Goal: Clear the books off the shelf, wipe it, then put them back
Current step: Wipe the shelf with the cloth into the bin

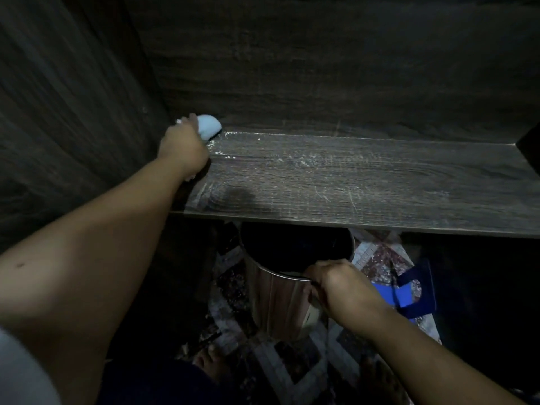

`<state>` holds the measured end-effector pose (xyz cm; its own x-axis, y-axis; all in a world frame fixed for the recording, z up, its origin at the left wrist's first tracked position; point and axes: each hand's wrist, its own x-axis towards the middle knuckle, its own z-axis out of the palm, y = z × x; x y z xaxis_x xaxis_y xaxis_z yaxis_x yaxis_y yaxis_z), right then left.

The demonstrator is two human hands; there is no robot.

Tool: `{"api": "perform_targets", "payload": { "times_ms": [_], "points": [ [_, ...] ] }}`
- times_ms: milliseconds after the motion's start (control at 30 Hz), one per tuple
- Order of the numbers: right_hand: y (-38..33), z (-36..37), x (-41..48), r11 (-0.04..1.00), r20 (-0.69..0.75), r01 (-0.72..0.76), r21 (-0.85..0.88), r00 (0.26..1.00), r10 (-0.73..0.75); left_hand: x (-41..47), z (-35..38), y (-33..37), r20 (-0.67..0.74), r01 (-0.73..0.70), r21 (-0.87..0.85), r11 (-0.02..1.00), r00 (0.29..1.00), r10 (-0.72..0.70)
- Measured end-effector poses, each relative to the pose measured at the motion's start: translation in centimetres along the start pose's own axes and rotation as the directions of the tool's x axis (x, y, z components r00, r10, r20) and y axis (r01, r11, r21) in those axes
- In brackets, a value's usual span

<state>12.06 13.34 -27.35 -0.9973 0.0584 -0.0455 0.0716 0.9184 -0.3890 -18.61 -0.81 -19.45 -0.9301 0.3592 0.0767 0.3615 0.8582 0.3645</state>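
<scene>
Left hand (pixel 182 144) grips pale cloth (pixel 209 127), shelf's (pixel 350 182) rear-left corner | right hand (pixel 336 285) grips metal bin (pixel 274 296) rim, below shelf

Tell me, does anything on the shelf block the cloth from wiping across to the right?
Nothing visible does. The left hand holds the cloth in the back left corner; the shelf beyond it carries only white dust. The bin sits below it.

Dim light, a patterned tile floor (pixel 380 252) (marbled squares, pale borders) below dark wood-grain panelling (pixel 321 68).
</scene>
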Motion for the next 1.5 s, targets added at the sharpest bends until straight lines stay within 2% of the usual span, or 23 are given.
{"api": "perform_targets", "payload": {
  "times_ms": [67,100,167,200,233,300,367,467,533,600,733,767,833,933,1000,1067,1100,1167,1333,1500],
  "points": [
    [0.2,-0.1,0.0,1.000,-0.019,-0.002,0.019,1.000,0.002,-0.7,-0.5,0.2,-0.055,-0.089,-0.138,0.986,0.995,0.082],
    [0.2,-0.1,0.0,1.000,-0.021,-0.003,0.021,1.000,0.003,-1.0,-0.7,0.2,-0.146,-0.140,-0.156,0.978,0.982,0.117],
    [0.2,-0.1,0.0,1.000,-0.028,0.002,0.027,1.000,-0.001,-1.0,-1.0,0.0,-0.377,-0.198,-0.046,0.979,0.911,0.167],
    [0.3,0.0,0.0,1.000,-0.036,0.006,0.030,0.999,-0.005,-0.8,-1.1,-0.2,-0.434,-0.193,0.030,0.981,0.881,0.186],
    [0.2,0.0,0.0,1.000,-0.043,0.008,0.027,0.999,-0.007,-0.5,-1.1,-0.4,-0.435,-0.183,0.105,0.978,0.875,0.210],
    [0.2,0.0,0.0,1.000,-0.048,0.001,0.025,0.999,0.000,0.2,-0.6,-1.2,-0.325,-0.217,0.209,0.954,0.904,0.277],
    [0.3,-0.1,0.0,1.000,-0.049,0.003,0.024,0.999,-0.001,0.6,0.6,-2.2,-0.207,-0.298,0.205,0.932,0.918,0.339],
    [0.6,0.1,0.1,1.000,-0.040,0.006,0.015,0.999,-0.005,0.4,1.5,-2.6,-0.188,-0.240,0.017,0.971,0.953,0.239],
    [0.7,0.2,0.1,1.000,-0.034,0.003,0.014,0.999,-0.002,-0.5,1.6,-2.1,-0.184,-0.177,-0.036,0.983,0.969,0.168],
    [0.7,0.2,0.0,1.000,-0.031,0.000,0.013,1.000,0.000,-2.0,1.7,-0.8,-0.184,-0.210,-0.068,0.975,0.963,0.195],
    [0.5,0.0,-0.2,1.000,-0.040,-0.002,0.009,0.999,0.002,-5.2,3.2,2.2,-0.088,-0.327,-0.307,0.894,0.945,0.315],
    [0.5,-0.1,-0.2,1.000,-0.040,-0.002,0.011,0.999,0.003,-5.6,3.6,2.7,-0.116,-0.355,-0.349,0.867,0.935,0.336],
    [0.4,-0.1,-0.3,1.000,-0.033,0.005,0.020,0.999,-0.004,-5.4,3.6,3.2,-0.252,-0.437,-0.324,0.839,0.895,0.368],
    [0.6,-0.2,-0.4,1.000,-0.055,0.015,0.023,0.998,-0.014,-2.9,2.3,2.9,-0.388,-0.525,-0.124,0.842,0.806,0.446],
    [0.8,-0.3,-0.4,1.000,-0.064,0.013,0.028,0.998,-0.011,-1.1,1.4,2.4,-0.329,-0.561,0.082,0.824,0.765,0.554],
    [1.1,-0.3,-0.4,0.999,-0.071,0.008,0.044,0.997,-0.005,0.2,1.4,2.1,-0.147,-0.636,0.210,0.743,0.730,0.667],
    [1.3,-0.2,-0.5,0.999,-0.069,0.006,0.050,0.998,-0.003,0.4,1.7,2.0,-0.040,-0.672,0.215,0.709,0.719,0.694],
    [1.8,0.0,-0.5,0.999,-0.058,-0.002,0.047,0.998,0.004,0.5,2.8,1.9,0.107,-0.686,0.160,0.710,0.727,0.679],
    [2.3,0.1,-0.8,0.999,-0.044,-0.011,0.039,0.999,0.012,-0.1,3.5,2.1,0.144,-0.623,0.094,0.777,0.781,0.608],
    [2.6,0.4,-1.3,0.998,-0.013,-0.033,0.054,0.999,0.033,-2.7,3.8,3.1,0.155,-0.632,0.083,0.770,0.772,0.617]
  ]
}}
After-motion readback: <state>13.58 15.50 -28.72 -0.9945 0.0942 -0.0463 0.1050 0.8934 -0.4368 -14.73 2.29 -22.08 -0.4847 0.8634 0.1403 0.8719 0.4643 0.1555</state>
